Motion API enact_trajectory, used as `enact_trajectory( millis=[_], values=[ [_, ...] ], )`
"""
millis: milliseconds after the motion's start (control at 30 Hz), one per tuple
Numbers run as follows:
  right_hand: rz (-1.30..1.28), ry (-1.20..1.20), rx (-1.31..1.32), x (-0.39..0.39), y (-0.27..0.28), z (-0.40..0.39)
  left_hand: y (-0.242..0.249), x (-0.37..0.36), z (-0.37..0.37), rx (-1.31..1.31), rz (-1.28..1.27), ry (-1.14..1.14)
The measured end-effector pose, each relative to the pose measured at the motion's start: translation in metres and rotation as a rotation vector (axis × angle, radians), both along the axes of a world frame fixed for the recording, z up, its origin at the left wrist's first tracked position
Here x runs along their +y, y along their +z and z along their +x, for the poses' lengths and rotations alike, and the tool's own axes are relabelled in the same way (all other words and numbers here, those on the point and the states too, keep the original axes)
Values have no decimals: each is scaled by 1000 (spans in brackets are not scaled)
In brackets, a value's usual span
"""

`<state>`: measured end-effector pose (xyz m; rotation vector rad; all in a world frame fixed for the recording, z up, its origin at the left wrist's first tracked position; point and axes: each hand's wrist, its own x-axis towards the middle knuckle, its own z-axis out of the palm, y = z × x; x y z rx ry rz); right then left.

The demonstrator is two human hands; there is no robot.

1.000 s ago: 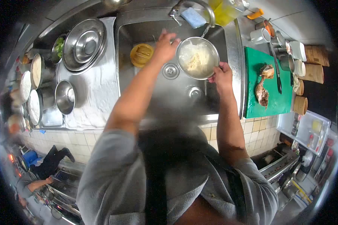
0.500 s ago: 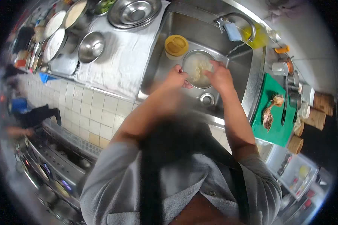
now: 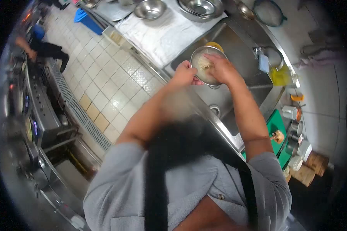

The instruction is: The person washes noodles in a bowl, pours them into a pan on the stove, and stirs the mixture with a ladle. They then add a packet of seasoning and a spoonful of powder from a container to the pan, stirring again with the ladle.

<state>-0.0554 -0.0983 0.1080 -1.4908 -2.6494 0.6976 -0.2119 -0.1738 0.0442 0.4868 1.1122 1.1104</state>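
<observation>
- We have our left hand (image 3: 187, 74) at the near side of the metal bowl (image 3: 216, 50), pinching its rim, with the thumb over the edge and the other fingers below
- Our right hand (image 3: 221, 69) reaches down inside the bowl, its fingers bent together against the pale food (image 3: 203, 62) – we cannot tell whether they grip any of it, as the fingertips are hidden
- The pale food lies in cloudy liquid in the metal bowl, which we have over the left part of the sink (image 3: 235, 46), tilted a little towards us
- Just beyond the bowl we see part of a yellow lid (image 3: 215, 46); the rest is hidden behind the rim
- A round drain fitting (image 3: 214, 110) sits nearer to us in the sink unit
- To our right, a blue cloth (image 3: 263, 63) hangs at the faucet (image 3: 275, 51), near a yellow-green container (image 3: 279, 77)
- Farther right, a brown piece of meat (image 3: 277, 136) rests on the green board (image 3: 274, 121), with a white mug (image 3: 288, 112) beyond
- Left of the sink, a steel basin (image 3: 150, 9) and some stacked bowls (image 3: 202, 7) stand on a white cloth (image 3: 158, 36)
- Well apart from us, at the far left, is another person (image 3: 48, 50) in dark trousers
</observation>
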Motion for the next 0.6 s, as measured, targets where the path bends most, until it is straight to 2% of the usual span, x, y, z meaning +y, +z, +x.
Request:
enact_trajectory(
  millis=[67,100,167,300,333,400,533,600],
  values=[
    [225,237,48,-7,-13,-12,6,-9,-13,7,5,44],
    [236,267,56,-11,-14,-21,10,-14,-20,6,0,62],
    [240,356,-123,-15,-19,-42,24,-29,-33,34,0,101],
    [146,419,-36,-9,-35,-86,24,-60,-74,-19,-26,254],
    [153,465,-24,-20,-21,-108,22,-69,-84,12,-24,271],
    [108,408,-159,-43,7,-140,22,-88,-107,28,-39,306],
    [142,720,16,-58,2,-189,17,-126,-151,-5,-48,440],
    [-119,645,136,-71,10,-218,12,-145,-172,37,-7,478]
  ],
)
